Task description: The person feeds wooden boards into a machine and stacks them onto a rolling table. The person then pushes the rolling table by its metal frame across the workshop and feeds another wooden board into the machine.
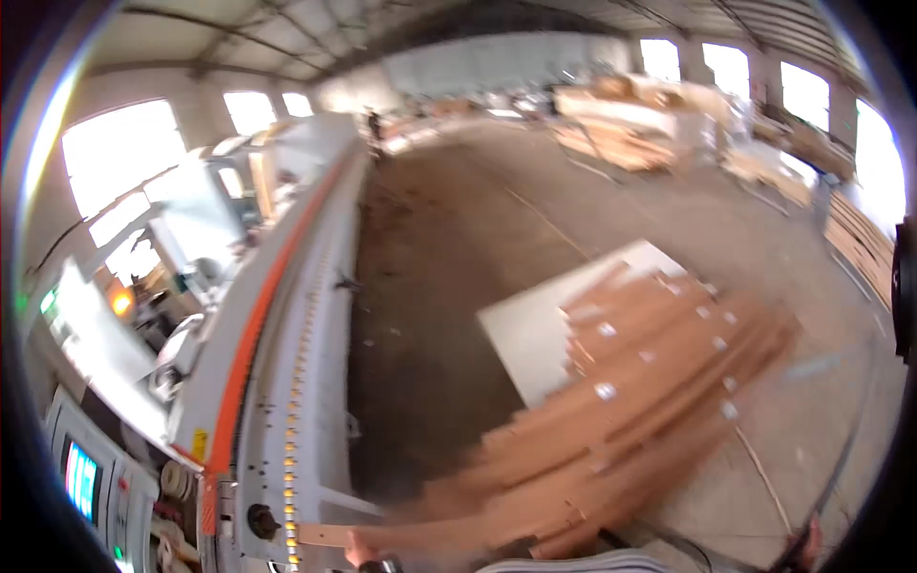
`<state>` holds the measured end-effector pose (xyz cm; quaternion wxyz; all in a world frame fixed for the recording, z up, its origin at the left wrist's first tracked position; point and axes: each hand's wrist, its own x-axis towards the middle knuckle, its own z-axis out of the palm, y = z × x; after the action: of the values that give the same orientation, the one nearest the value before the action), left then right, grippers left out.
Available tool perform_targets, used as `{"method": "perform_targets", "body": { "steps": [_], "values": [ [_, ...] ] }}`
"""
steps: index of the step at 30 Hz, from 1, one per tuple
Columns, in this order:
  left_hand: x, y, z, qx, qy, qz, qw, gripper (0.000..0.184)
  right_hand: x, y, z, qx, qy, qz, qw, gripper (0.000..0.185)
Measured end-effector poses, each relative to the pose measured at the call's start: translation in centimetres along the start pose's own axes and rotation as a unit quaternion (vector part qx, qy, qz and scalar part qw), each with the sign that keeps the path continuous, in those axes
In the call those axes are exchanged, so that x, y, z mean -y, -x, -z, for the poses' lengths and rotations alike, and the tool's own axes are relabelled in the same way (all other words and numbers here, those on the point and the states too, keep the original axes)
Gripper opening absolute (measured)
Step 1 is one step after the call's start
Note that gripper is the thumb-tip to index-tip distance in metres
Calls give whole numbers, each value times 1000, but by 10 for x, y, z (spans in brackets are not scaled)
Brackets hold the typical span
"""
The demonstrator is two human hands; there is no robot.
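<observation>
At the bottom of the head view, my left hand [360, 548] is closed on the near edge of a long brown wooden board [449, 532]. The board's left end lies at the yellow roller row [291, 430] of a long grey machine [330, 382]. My right hand [811, 546] is low at the far right, apart from the boards and beside a dark strip that runs up the floor. Its fingers are smeared by motion. Between my hands a stack of brown boards [621, 411] lies fanned out, with small white labels on several.
A pale panel [530, 339] sits under the far side of the stack. An orange strip [250, 368] runs along the machine, and a control panel with a lit screen [82, 480] is at lower left. Wrapped board stacks [621, 134] stand at the back right.
</observation>
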<state>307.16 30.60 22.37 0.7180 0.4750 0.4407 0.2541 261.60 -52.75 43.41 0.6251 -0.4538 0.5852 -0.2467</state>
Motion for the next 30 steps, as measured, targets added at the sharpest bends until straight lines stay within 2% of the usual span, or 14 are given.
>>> {"method": "perform_targets", "body": {
  "steps": [1,2,3,5,6,8,12,15,21,22,23,24,26,30],
  "values": [
    [19,-23,2,-18,24,-31,999,47,-39,-21,29,72,-111,-44,990,64],
    [25,-46,19,-8,-68,-11,998,56,-86,-46,45,8,-147,-12,989,69],
    [27,-63,28,-51,-114,23,992,56,-27,55,-28,-16,-130,-68,989,56],
    [21,-58,33,-32,-126,16,991,51,-46,62,-33,39,-255,-60,964,56],
    [20,-59,35,-38,-105,10,994,49,-26,78,-56,-45,-215,-53,974,52],
    [23,-58,28,-43,-139,9,989,48,-42,68,-25,82,-193,-16,978,50],
    [31,-42,13,-49,-217,20,975,47,-40,67,-27,8,-135,-14,991,52],
    [30,-36,6,-51,-245,28,968,46,-32,72,-37,5,-192,-58,980,54],
    [23,-43,17,-37,-287,50,956,45,-64,56,-10,22,-182,-25,983,52],
    [20,-44,20,-31,-294,50,954,45,-64,56,-13,-21,-163,-14,986,54],
    [22,-44,22,-27,-296,54,953,45,-55,60,-3,45,26,46,998,40],
    [25,-46,27,-29,-293,54,954,44,-43,64,6,110,211,114,965,28],
    [41,-54,15,-78,-231,77,967,41,-18,70,-31,-29,-112,-41,992,28],
    [59,-28,-20,-85,-159,6,984,34,10,72,-60,-96,-128,-109,981,33]
  ]
}}
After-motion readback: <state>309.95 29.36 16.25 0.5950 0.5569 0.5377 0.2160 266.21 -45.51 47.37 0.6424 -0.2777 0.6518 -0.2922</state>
